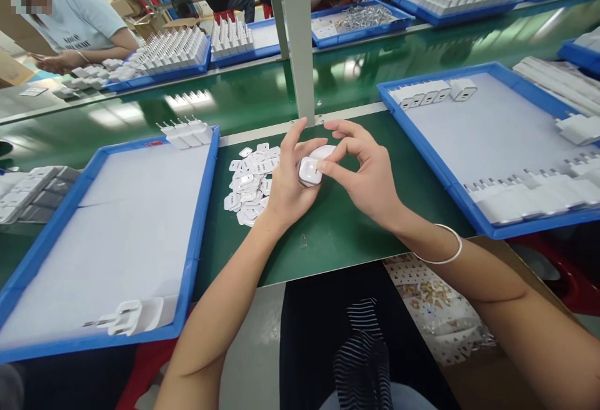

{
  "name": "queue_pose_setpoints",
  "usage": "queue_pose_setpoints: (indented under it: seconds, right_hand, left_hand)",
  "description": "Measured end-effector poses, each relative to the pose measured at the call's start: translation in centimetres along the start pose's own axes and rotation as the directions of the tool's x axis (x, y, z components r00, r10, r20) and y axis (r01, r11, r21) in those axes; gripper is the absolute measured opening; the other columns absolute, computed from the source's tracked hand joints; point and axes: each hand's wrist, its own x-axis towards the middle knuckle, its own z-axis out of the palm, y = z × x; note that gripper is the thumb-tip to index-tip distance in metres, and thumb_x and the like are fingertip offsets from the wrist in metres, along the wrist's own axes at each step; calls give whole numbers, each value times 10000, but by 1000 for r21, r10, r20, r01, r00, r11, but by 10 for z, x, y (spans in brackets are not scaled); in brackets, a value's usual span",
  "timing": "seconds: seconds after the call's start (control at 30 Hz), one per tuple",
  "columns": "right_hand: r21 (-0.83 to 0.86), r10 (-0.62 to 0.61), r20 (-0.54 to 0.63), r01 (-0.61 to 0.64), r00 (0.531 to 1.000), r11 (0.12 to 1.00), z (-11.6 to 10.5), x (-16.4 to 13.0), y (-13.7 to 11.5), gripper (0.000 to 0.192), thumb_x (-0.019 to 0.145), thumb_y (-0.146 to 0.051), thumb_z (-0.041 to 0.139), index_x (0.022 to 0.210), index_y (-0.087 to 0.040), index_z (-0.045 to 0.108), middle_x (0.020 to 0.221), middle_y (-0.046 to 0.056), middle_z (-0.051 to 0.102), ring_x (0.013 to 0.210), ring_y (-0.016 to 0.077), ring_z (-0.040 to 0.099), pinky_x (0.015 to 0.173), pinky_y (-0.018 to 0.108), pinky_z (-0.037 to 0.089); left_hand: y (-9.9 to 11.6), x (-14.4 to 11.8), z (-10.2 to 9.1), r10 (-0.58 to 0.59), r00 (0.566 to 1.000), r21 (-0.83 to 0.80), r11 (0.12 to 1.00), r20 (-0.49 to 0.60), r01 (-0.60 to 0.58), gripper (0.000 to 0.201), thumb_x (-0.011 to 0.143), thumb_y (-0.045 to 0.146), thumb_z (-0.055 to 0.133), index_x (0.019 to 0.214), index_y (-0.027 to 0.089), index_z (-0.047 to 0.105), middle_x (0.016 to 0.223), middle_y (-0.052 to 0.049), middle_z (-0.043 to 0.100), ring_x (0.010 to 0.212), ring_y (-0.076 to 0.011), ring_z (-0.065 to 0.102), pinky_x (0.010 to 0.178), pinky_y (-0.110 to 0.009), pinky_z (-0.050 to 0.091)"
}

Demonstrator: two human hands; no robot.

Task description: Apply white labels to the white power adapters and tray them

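White plastic charger (310, 171) sits gripped in the left hand (288, 179) above a green table (337, 229). Right hand (363, 172) pinches its face with thumb and forefinger (other fingers spread). Small white labels (248, 182) lie piled just left, between two blue trays (199, 222).

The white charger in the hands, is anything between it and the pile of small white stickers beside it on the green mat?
Nothing visible. The left hand holds the white charger, the right hand pinches at its face, and the sticker pile lies just left on the green mat, behind the left hand.
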Motion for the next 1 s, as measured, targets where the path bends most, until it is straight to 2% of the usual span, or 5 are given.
queue_pose_setpoints:
  seconds: [0.3,0.53,0.8,1.0]
  right_hand:
    - [-92,-153,-54,148,987,985,4,-3,3,169,809,-178,704,712,-249,585,1348,31,620,1221,287,579,1067,540,464]
    - [-100,-158,-43,153,986,983,4,-4,3,153,819,-214,703,729,-253,587,1351,29,611,1223,299,566,1048,540,465]
    - [-90,-166,-39,162,985,983,5,-5,3,159,842,-263,697,735,-249,581,1351,41,612,1235,303,561,1071,542,451]
    - [-80,-169,-49,165,984,983,6,-7,1,170,864,-284,694,744,-248,579,1361,57,607,1239,302,563,1060,536,460]
  left_hand:
    - [5,-4,9,-122,990,-109,987,-65,115,741,926,455,661,1516,349,225,1214,-60,689,1162,-248,683,979,-486,582]
    - [9,-4,12,-150,985,-141,981,-87,137,711,934,406,663,1506,359,243,1209,-50,689,1155,-221,677,984,-453,578]
    - [14,-4,14,-198,974,-143,973,-111,181,688,932,463,649,1492,353,264,1224,-57,687,1157,-222,673,977,-432,576]
    - [9,-6,15,-156,980,-89,985,-122,145,665,951,514,594,1499,341,259,1248,-80,670,1140,-239,684,931,-421,592]
